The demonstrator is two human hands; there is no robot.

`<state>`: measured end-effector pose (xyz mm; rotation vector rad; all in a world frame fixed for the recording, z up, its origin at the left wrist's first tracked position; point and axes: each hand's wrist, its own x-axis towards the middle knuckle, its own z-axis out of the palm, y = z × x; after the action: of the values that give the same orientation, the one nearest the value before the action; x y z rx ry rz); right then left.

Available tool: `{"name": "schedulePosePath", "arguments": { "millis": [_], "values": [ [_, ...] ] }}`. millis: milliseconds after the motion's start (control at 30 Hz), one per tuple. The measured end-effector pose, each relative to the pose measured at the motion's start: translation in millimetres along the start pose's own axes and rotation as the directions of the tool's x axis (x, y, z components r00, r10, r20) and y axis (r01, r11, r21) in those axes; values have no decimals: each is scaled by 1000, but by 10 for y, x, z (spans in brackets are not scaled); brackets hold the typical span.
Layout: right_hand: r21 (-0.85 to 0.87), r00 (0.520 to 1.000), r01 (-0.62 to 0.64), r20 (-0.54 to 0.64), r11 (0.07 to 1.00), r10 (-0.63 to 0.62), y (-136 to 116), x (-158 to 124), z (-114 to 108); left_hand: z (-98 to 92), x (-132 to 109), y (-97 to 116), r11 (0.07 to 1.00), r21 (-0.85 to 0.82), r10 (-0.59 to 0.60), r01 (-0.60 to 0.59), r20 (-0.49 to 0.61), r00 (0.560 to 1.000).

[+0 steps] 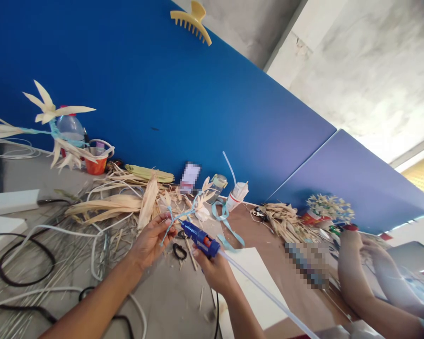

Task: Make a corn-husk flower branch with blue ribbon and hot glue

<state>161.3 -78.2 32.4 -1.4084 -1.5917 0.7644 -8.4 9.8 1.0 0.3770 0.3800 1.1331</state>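
Observation:
My left hand (157, 235) pinches a thin stem wrapped in light blue tape (178, 215). Small pale husk petals (205, 192) sit at the ends of its branches. In my right hand (215, 270) is a blue hot glue gun (199, 237), its nozzle pointing left at the stem, close to my left fingertips. Whether the nozzle touches the stem I cannot tell. A long clear glue stick (268, 292) runs out of the back of the gun toward the lower right. Below the nozzle lies a black ring-shaped band (179, 252).
Dried corn husks (109, 207) and cables (56, 228) cover the left. A husk flower (47, 108) stands by an orange cup (95, 162). Blue ribbon (229, 230), a glass jar (218, 186) and white paper (256, 278) lie nearer the middle. Another person's arms (360, 268) work at right.

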Motion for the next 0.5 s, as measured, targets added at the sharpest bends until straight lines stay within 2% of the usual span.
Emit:
{"name": "schedulePosePath", "arguments": {
  "millis": [267, 500],
  "values": [
    [-64, 1000, -9, -11, 998, 8, -95, 6, 41, 74, -37, 22, 1000, -4, 7, -8, -27, 1000],
    [-109, 1000, -8, -15, 994, 6, -170, 7, 49, 48, -35, 15, 1000, -3, 12, -12, -9, 1000]
  ]
}}
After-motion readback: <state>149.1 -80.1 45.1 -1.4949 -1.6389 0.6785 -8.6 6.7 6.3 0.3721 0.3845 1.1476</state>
